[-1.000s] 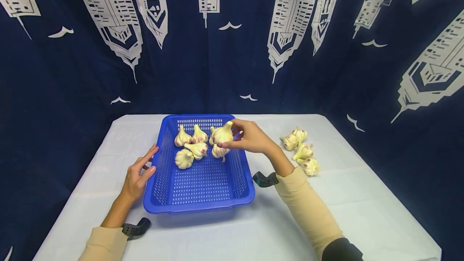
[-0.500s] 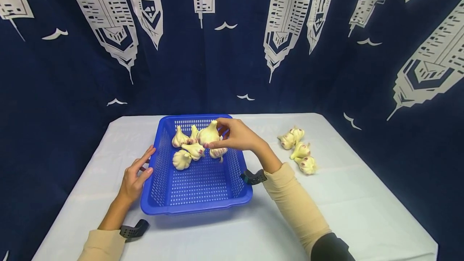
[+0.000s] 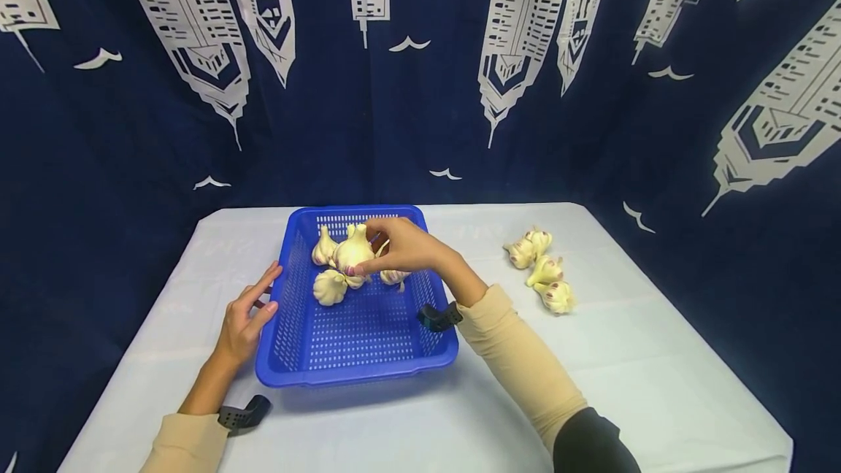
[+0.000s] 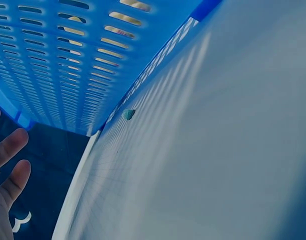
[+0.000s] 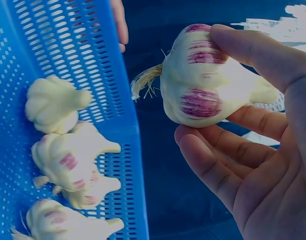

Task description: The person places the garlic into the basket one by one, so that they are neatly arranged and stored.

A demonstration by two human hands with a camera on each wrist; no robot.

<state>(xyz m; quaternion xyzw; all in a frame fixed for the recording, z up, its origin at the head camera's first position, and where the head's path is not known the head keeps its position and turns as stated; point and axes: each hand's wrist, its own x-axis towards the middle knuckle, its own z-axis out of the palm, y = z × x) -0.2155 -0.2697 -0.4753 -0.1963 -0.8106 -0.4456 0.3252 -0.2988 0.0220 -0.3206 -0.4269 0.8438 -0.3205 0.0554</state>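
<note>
A garlic bulb [image 3: 352, 250] with a pale stem is pinched between the thumb and fingers of my right hand [image 3: 407, 245], over the far part of a blue perforated plastic basket [image 3: 355, 377]. In the right wrist view, the held garlic bulb [image 5: 200, 75] shows purple streaks and dry roots. Below it, several more garlic bulbs [image 3: 330, 287] lie in the basket, some partly hidden by the held bulb and the hand. My left hand [image 3: 242, 323] touches the basket's left rim, its fingers extended; the left wrist view catches only its fingertips [image 4: 15, 182].
Several other garlic bulbs [image 3: 557, 298] lie in a loose row on the white-covered table [image 3: 657, 385], right of the basket. A dark blue curtain [image 3: 407, 122] printed with white buildings hangs behind the table. Both wrists wear dark bands.
My right hand has moved left over the basket with the garlic bulb and is slightly lower. My left hand stays at the rim. The view has shifted slightly.
</note>
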